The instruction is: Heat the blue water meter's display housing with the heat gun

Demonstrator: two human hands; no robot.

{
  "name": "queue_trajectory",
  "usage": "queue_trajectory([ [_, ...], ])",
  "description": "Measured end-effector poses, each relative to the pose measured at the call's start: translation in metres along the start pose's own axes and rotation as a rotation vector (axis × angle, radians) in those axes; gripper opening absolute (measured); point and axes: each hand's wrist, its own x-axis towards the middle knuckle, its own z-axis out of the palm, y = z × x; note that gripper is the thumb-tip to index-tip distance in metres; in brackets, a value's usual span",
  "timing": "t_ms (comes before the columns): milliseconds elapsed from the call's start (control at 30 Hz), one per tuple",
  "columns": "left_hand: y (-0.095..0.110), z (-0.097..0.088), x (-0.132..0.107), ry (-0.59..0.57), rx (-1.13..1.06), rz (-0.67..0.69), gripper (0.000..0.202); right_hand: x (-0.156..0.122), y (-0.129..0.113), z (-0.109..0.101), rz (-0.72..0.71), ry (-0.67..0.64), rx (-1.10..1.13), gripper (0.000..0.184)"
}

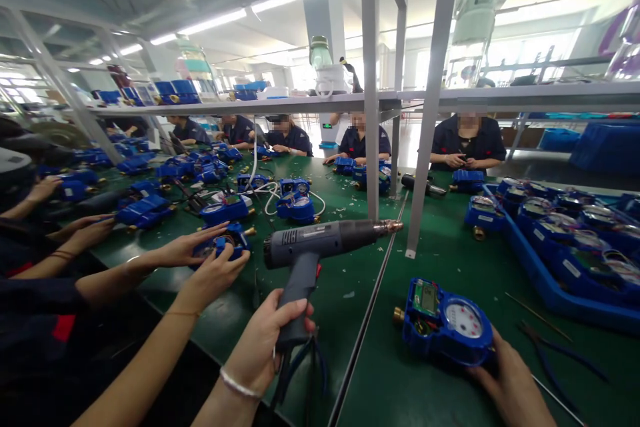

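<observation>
Your left hand (263, 343) wraps around the handle (301, 280) of a grey heat gun (325, 240), nozzle (387, 227) pointing right, while your right hand (513, 373) grips a blue meter (445, 330) near pliers (534, 339).

Heat gun (320, 241) left, meter (445, 328) right

Wearing a slim, whitish bracelet (240, 385) around the wrist (246, 363), just behind the left grip (275, 330). Showing a rounded, softly shining band there, blurring too much to tell beads from solid material. Going bare farther back from that grip, along the visible stretch of the left forearm (220, 410). Showing bare at the right grip (505, 373) too, likewise along the right forearm (533, 410) just behind it.
</observation>
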Motion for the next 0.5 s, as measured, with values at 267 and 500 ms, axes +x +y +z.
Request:
queue_trajectory([
  [267,-0.022,0.116,-0.079,-0.069,-0.044,0.39,0.045,-0.002,-0.029,-0.017,0.004,0.139,0.052,0.069],
  [500,-0.113,0.185,-0.089,-0.179,0.304,0.961,0.045,-0.056,-0.086,-0.083,0.097,0.298,0.617,0.068],
])
